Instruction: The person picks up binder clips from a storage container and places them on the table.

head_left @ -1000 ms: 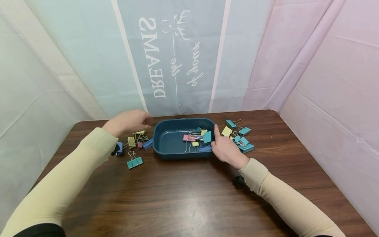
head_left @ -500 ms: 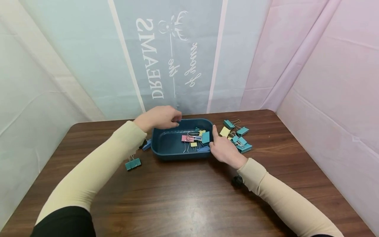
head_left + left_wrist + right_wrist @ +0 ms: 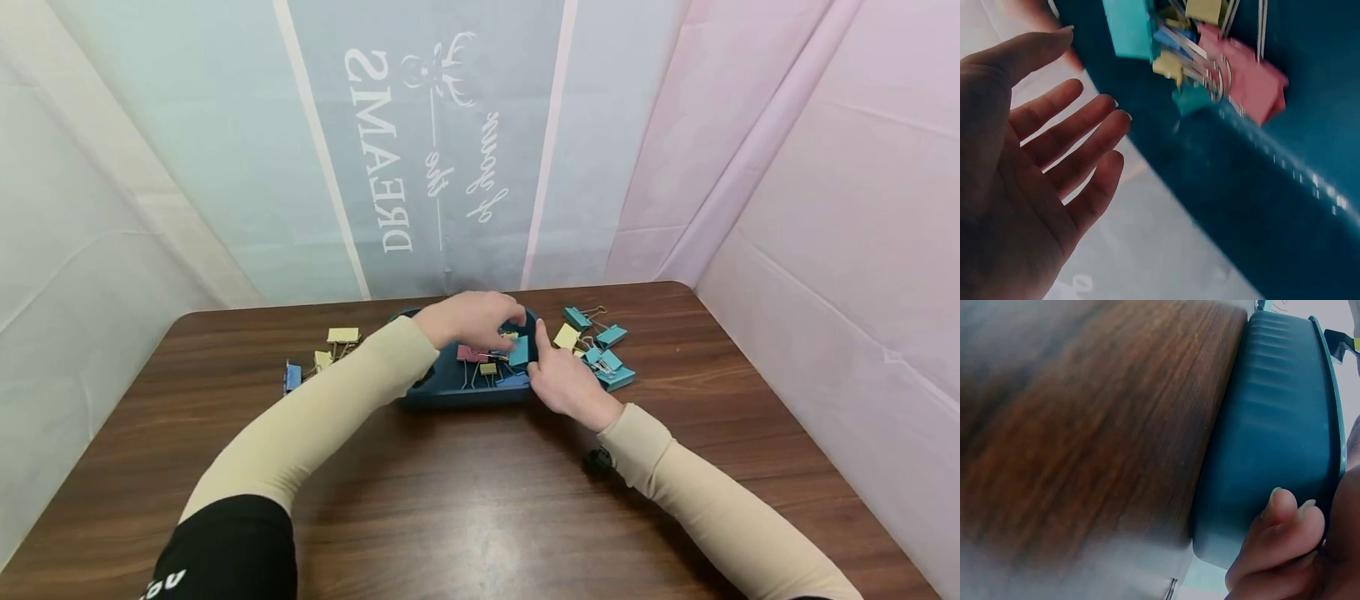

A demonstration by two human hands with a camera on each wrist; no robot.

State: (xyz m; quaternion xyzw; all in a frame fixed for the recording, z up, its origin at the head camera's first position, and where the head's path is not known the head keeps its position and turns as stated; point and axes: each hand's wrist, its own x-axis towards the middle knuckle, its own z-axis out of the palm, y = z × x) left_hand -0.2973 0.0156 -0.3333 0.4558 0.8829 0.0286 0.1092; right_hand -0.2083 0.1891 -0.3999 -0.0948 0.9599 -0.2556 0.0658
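1. Left hand [image 3: 1047, 156] is hovering over the tray [image 3: 465, 400], palm bare, fingers spread and relaxed; it is gripping nothing, and no contact with a clip is showing.
2. Right hand [image 3: 566, 375] is gripping the tray at its right end: the index finger is lying along the rim, and other fingers are curling against the outer wall.
3. The tray is standing on the wooden table [image 3: 480, 508], near the far edge. Inside, towards its right end, a pink clip [image 3: 1247, 78], a teal clip [image 3: 1129, 28] and a yellow clip [image 3: 1204, 9] are lying in a jumble, a blue clip [image 3: 513, 379] beside them.
4. Outside, loose teal clips [image 3: 618, 378] are lying right of the tray; a loose blue clip [image 3: 292, 377] is lying to the left, where the left sleeve [image 3: 322, 417] is hiding part of the surface.
5. Judged step: the left hand appears to be lining up on the jumbled clips, while the right seems to be steadying the tray.
6. Judged requirement: the next move is calling for a careful pinch on one clip's body, avoiding the crossed wire handles, with the tray kept braced.
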